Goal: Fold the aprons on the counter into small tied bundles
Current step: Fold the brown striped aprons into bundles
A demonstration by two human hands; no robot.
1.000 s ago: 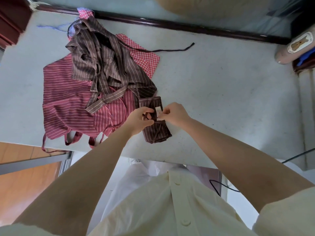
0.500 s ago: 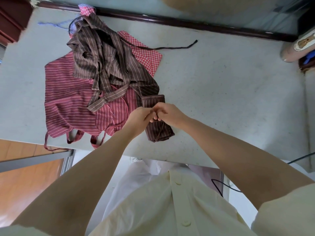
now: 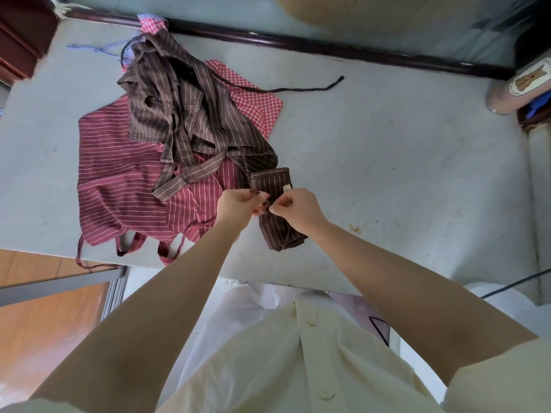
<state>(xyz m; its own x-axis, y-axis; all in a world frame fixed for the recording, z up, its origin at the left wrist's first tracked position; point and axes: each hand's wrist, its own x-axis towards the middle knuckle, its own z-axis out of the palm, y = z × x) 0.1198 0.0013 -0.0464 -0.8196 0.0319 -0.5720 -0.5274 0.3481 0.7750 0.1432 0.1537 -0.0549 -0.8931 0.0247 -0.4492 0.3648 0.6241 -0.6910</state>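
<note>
Brown cotton with thin pale pinstripes made up the folded bundle (image 3: 269, 181), a narrow oblong roll that lay on the near part of the counter (image 3: 387, 174), just right of the heap of unfolded aprons. A small pale label (image 3: 286, 188) showed on its upper half. The left hand (image 3: 235, 205) and the right hand (image 3: 298, 211) met over its middle and hid that part. Each had its fingers curled, pinching a bit of the brown tie there, and the two hands nearly touched. The bundle's far end stuck out beyond the knuckles, its near end below the right wrist. Beside it a loose brown apron (image 3: 185, 114), crumpled and of the same striped cloth, sprawled across a red striped apron (image 3: 119, 180) spread flat, whose ties hung over the counter's near edge. A red checked apron (image 3: 256, 102) peeked out behind. The counter was pale grey, mottled and matt.
</note>
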